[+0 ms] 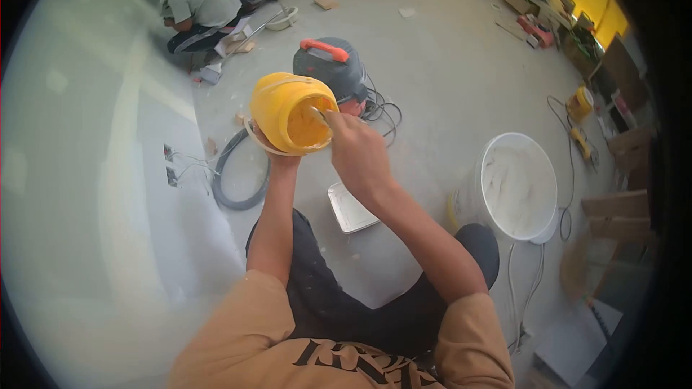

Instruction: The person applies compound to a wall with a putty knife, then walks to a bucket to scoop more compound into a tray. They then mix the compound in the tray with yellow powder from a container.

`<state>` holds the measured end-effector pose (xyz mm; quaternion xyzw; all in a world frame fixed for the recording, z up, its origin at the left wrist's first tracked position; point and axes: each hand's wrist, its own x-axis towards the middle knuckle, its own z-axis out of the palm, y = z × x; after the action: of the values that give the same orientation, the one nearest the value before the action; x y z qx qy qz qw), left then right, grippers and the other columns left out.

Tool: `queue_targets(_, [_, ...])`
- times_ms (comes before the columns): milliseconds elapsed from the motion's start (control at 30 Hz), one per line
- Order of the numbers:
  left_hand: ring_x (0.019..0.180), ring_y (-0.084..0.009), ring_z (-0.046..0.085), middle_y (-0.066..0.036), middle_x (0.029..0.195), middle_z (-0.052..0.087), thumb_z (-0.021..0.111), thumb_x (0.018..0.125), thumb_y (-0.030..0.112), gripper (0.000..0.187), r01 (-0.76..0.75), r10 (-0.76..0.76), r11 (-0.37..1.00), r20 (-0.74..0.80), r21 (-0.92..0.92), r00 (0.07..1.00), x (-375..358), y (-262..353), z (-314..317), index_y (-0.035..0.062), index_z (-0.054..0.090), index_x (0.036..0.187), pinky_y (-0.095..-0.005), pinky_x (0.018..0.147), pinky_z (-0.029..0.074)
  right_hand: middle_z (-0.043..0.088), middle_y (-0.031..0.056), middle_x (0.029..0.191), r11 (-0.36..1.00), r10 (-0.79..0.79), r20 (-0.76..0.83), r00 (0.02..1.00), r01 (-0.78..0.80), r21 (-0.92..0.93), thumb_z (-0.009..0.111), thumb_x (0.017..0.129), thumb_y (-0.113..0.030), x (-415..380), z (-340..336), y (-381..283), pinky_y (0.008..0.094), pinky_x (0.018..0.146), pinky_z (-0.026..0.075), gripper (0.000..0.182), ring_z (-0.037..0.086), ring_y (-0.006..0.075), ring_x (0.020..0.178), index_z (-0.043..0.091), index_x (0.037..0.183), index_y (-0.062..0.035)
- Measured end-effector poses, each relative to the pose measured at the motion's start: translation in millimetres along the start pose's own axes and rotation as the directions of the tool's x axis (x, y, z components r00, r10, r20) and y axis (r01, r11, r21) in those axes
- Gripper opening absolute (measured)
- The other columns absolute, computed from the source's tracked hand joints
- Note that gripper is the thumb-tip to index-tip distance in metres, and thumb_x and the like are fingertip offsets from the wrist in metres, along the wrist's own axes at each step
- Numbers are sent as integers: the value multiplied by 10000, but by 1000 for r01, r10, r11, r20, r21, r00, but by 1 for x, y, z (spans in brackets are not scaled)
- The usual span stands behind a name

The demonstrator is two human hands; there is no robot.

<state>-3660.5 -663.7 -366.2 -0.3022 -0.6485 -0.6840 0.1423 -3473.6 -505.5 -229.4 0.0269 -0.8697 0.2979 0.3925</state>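
A single head-worn fisheye camera looks steeply forward and down from above the person's own chest, close on the raised left hand (277, 158) and right hand (358, 155), with the concrete floor (447, 79) spreading beyond to a white wall (94, 194) at the left edge.

The yellow bucket (288, 112) looks like smooth, shiny plastic. The big white tub (515, 187) at the right is plastic too, with rough white paste inside. The floor (447, 79) looks like dull grey concrete. The wall (94, 194) at the left is flat, matt white.
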Motion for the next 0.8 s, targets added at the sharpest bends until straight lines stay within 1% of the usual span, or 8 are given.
queue_targets(100, [1343,-274,470,-70,1481,480,448,958,644,711,1,1,999,50,-33,999,0,6,5,166,400,1482,-471,1136,374,681,187,905,992,119,2,993,-119,-51,624,795,-3,7,28,1,389,678,573,206,698,322,821,582,995,30])
queue_targets(167, [1307,-277,510,-69,1452,514,462,959,634,679,272,-338,573,79,-773,938,1,24,11,164,454,1448,-469,1100,428,695,173,918,956,282,44,958,-277,-92,623,797,-1,10,41,-4,414,656,569,234,707,333,811,608,1030,20])
queue_targets(267, [1288,-281,531,-72,1430,539,462,972,610,646,363,-352,338,241,-869,904,-4,59,19,158,471,1434,-467,1100,434,696,160,858,925,332,15,943,-322,-203,655,793,-45,10,57,-10,409,620,569,168,714,324,764,622,951,4])
queue_targets(367, [1255,-285,564,-88,1401,567,469,986,571,613,268,-357,572,59,-775,932,3,16,5,138,487,1420,-466,1076,462,702,147,819,913,344,46,938,-322,-250,688,781,-85,8,75,1,401,607,567,168,716,313,739,648,921,-1])
queue_targets(600, [1172,-289,622,-123,1340,605,458,1017,478,550,280,-335,444,132,-851,933,7,43,10,71,504,1383,-443,1016,513,736,129,979,975,179,52,982,-184,125,697,785,-83,2,102,44,382,722,576,269,723,311,813,683,1044,-14])
queue_targets(667, [1158,-284,627,-121,1320,614,458,1019,466,534,352,-464,365,159,-862,871,4,35,6,65,514,1366,-434,1002,521,718,153,1068,867,171,-136,976,-84,491,714,784,-34,6,94,37,362,817,564,357,706,309,945,665,1136,-6])
queue_targets(733, [1185,-258,598,-103,1309,585,444,1025,483,528,360,-462,440,137,-823,876,2,45,12,75,483,1358,-410,1001,512,686,147,1170,872,183,-33,983,-146,468,747,777,-6,5,103,46,339,888,544,468,675,267,1062,615,1226,0])
queue_targets(800, [1201,-246,588,-99,1317,579,464,1009,511,564,393,-514,470,117,-790,850,-2,49,16,78,473,1370,-410,1010,505,659,100,1237,504,345,118,931,-290,814,748,808,-19,-2,108,48,333,933,527,506,649,228,1115,574,1284,-13])
